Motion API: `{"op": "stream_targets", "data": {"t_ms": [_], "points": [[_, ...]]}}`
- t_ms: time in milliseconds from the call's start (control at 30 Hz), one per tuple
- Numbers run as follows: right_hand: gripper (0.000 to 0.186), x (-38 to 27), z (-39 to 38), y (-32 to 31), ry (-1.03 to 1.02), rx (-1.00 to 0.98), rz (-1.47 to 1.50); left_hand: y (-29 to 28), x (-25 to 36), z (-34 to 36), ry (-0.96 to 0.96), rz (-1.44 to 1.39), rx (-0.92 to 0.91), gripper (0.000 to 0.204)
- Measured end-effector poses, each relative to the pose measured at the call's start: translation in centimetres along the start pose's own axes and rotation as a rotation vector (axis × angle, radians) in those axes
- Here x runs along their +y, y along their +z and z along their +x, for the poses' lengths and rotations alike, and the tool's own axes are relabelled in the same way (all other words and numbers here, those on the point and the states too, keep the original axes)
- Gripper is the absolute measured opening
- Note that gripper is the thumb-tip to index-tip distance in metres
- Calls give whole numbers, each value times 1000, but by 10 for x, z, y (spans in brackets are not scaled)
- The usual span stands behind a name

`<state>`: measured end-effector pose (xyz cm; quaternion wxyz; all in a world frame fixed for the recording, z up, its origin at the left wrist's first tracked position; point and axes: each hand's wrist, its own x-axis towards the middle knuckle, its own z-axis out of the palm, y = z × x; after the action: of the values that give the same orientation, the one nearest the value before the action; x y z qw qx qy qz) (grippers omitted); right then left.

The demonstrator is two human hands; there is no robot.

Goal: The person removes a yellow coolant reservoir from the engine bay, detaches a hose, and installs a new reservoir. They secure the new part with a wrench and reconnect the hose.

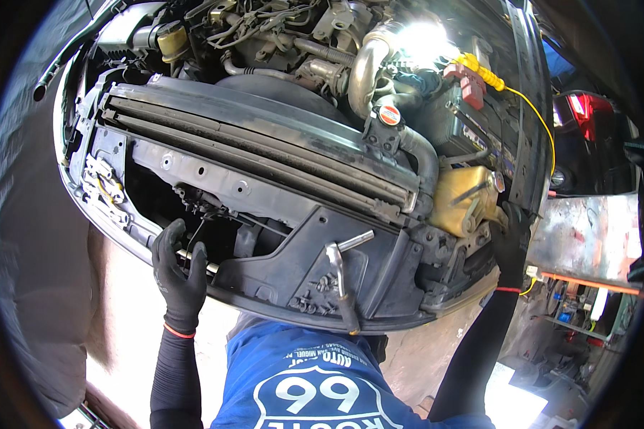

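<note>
My left hand (pixel 179 272), in a black glove, is at the front opening of a car's engine bay, thumb and fingers apart and nothing visible between them. A thin metal rod (pixel 197 234) stands just beyond its fingertips. My right hand (pixel 509 239), also gloved, rests at the front right corner, beside the yellowed plastic coolant reservoir (pixel 465 200). Its fingers look stretched out, though their tips are partly lost against dark parts. Between the hands, a ratchet wrench (pixel 342 282) with a socket attachment lies on the black front panel (pixel 272 279). Several small bolts or clips (pixel 309 302) lie left of it.
Behind the panel runs the long radiator top (pixel 257 118). A bright work light (pixel 422 43) shines near a yellow cord (pixel 533 107) and the battery (pixel 454 125). On the right stand a worktable (pixel 587 236) and a black-and-red case (pixel 594 150). A dark cover (pixel 39 236) hangs at left.
</note>
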<state>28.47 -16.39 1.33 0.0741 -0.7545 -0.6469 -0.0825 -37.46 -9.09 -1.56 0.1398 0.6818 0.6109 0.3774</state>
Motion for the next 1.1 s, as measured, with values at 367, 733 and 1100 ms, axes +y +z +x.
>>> {"op": "stream_targets", "data": {"t_ms": [367, 733, 1100], "points": [[63, -14, -34, 23, 124, 261, 15, 8, 219, 1, 691, -1084, -691, 23], [44, -5, -40, 35, 125, 410, 182, 23, 308, -33, 805, -1307, -1080, 30], [32, -7, -39, 24, 428, 469, 390, 37, 162, 4, 865, -880, -727, 39]]}}
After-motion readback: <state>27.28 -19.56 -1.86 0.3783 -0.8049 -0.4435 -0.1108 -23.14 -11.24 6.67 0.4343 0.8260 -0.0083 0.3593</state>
